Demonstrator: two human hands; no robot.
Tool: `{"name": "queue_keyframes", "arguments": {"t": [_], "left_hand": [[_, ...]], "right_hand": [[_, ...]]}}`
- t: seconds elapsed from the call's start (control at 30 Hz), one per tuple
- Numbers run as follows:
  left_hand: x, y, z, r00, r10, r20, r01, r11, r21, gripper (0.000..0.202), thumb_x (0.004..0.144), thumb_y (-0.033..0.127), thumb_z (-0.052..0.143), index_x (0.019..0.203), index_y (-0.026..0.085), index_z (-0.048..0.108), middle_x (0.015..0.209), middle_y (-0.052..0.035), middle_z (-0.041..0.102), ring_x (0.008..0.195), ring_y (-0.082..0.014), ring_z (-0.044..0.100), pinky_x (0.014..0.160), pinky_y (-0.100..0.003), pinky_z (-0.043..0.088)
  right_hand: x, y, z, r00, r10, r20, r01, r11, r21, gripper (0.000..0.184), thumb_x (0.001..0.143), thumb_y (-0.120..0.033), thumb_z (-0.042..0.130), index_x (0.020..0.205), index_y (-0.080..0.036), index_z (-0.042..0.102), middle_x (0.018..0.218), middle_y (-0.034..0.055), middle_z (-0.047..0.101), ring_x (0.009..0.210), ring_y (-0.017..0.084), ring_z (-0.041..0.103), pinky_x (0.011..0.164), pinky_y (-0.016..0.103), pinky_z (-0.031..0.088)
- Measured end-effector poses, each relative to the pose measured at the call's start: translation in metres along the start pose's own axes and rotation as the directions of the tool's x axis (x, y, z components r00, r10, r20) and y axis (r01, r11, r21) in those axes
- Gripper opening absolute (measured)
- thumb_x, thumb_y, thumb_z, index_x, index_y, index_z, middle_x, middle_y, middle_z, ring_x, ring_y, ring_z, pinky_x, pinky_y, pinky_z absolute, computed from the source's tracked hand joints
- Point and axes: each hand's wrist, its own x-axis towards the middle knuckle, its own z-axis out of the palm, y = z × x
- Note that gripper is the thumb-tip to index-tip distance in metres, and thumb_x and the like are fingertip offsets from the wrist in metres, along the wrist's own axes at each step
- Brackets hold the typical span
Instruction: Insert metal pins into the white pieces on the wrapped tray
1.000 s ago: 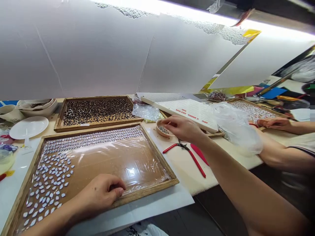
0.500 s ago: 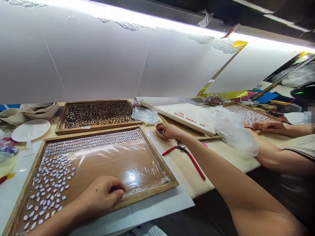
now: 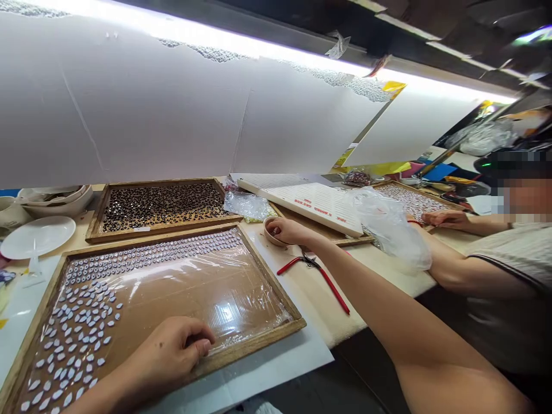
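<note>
My left hand (image 3: 179,348) rests at the front edge of a wooden-framed tray (image 3: 248,345). Its fingers are loosely curled, and nothing shows between thumb and forefinger. Clear film covers the tray's brown base. Rows of small pale stones (image 3: 155,253) line its far side; looser leaf-shaped pale pieces (image 3: 71,333) lie on the left. My right hand (image 3: 293,232) reaches into a small bowl (image 3: 272,237) beyond the tray's right side. Its fingertips are drawn together over small dark pieces in there; what they grip is too small to make out.
Red-handled pliers (image 3: 330,284) lie under my right forearm. Behind are a tray of dark stones (image 3: 164,204), a white foam board (image 3: 310,204) and a plastic bag (image 3: 388,224). A white plate (image 3: 38,236) stands left. A co-worker's hand (image 3: 446,218) is over another tray at right.
The whole view has shifted slightly, so things sit further left. My right hand stays at the bowl, and my left hand keeps its place at the tray's edge.
</note>
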Motion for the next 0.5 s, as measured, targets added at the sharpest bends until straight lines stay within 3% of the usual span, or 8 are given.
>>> {"name": "queue_keyframes", "arguments": {"t": [0.13, 0.3, 0.5], "left_hand": [[0.0004, -0.0013, 0.0005, 1.0, 0.017, -0.011, -0.017, 1.0, 0.004, 0.027, 0.079, 0.028, 0.042, 0.085, 0.017, 0.065, 0.079, -0.0012, 0.065, 0.075, -0.0152, 0.057, 0.068, -0.024, 0.04], [0.0011, -0.0018, 0.001, 1.0, 0.024, -0.004, -0.024, 1.0, 0.01, 0.027, 0.078, 0.027, 0.042, 0.086, 0.017, 0.066, 0.078, -0.0016, 0.065, 0.074, -0.0151, 0.057, 0.068, -0.024, 0.04], [0.0023, -0.0064, 0.0027, 0.999, 0.032, -0.008, -0.032, 0.999, 0.006, 0.026, 0.077, 0.024, 0.043, 0.085, 0.017, 0.066, 0.083, -0.0027, 0.067, 0.078, -0.0161, 0.058, 0.07, -0.025, 0.039]], "right_hand": [[-0.0039, 0.0085, -0.0071, 0.997, 0.074, 0.03, -0.073, 0.996, -0.042, 0.027, 0.068, -0.01, 0.052, 0.087, -0.018, 0.069, 0.085, 0.007, 0.067, 0.071, 0.019, 0.06, 0.062, 0.027, 0.045], [-0.0081, 0.0084, -0.009, 0.995, 0.085, 0.051, -0.081, 0.994, -0.073, 0.038, 0.065, -0.007, 0.055, 0.099, -0.02, 0.068, 0.093, 0.0084, 0.067, 0.075, 0.02, 0.06, 0.063, 0.028, 0.043], [-0.0026, 0.0042, -0.0045, 0.982, 0.185, 0.038, -0.182, 0.981, -0.066, 0.028, 0.066, -0.008, 0.055, 0.088, -0.016, 0.07, 0.084, 0.0081, 0.068, 0.074, 0.02, 0.061, 0.06, 0.025, 0.044]]}}
